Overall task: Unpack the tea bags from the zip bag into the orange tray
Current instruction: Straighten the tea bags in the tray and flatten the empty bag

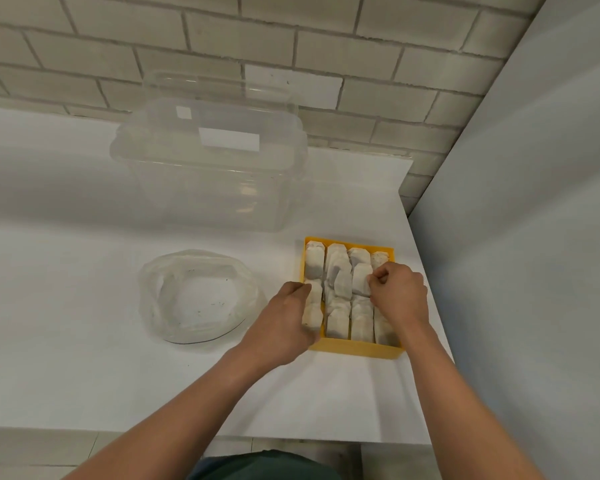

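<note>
Probably a kitchen: white counter (84, 341) against a pale brick-tiled wall (361, 64).

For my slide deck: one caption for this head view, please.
Both hands settle tea bags in the orange tray; zip bag looks empty.

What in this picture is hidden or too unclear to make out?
All in the head view:
- Near left corner of the orange plastic tray: covered by the left hand.
- Paper tea bags in the right column: partly under the right hand, so no exact count.
- Clear zip bag: only tiny dark specks inside, too small to identify.
- Clear plastic lidded box: blurred.
</note>
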`<state>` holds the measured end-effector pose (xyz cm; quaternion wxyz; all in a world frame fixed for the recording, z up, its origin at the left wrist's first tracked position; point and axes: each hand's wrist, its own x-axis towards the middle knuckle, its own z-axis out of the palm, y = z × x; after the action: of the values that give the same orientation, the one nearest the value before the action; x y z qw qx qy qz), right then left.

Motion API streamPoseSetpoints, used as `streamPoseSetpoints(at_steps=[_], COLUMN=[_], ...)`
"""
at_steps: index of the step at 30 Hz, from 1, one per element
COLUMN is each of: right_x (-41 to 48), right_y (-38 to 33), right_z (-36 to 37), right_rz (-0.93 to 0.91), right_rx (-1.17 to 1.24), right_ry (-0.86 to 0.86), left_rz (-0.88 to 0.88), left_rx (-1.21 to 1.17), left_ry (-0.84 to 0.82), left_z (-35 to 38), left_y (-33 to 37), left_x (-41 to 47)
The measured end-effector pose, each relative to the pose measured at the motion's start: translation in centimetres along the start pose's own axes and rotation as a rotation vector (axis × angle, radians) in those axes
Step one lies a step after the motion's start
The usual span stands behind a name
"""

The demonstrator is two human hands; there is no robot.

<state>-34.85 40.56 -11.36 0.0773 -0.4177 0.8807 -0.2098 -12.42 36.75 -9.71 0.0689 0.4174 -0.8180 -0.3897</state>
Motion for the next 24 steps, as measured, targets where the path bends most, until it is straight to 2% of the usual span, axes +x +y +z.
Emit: streamPoseSetpoints(at_steps=[5, 13, 15, 19, 24], right_x=[-0.2, -4.0, -5.4, -7.2, -6.8], right_y=[-0.2, 2.0, 3.6, 5.7, 6.3], right_z=[-0.3, -3.5, -3.2, -2.0, -1.2], right_rz=[0.001, -0.105, -0.090, -0.007, -0.125], right_rx=[0.025, 0.364, 0.392, 0.364, 0.439], right_ry=[0.020, 0.164, 0.056, -0.303, -0.431], left_rz=[-0.002, -0.004, 0.001, -0.024, -0.094], left_rx=[-0.013, 0.011, 0.026, 0.019, 0.037], left_ry=[0.008, 0.019, 0.030, 0.031, -0.014], left_z=[0.1, 0.2, 0.3, 0.8, 1.1], left_y=[-0.1, 0.1, 0.2, 0.1, -0.1], left_x=[0.0, 0.2, 0.2, 0.9, 2.0])
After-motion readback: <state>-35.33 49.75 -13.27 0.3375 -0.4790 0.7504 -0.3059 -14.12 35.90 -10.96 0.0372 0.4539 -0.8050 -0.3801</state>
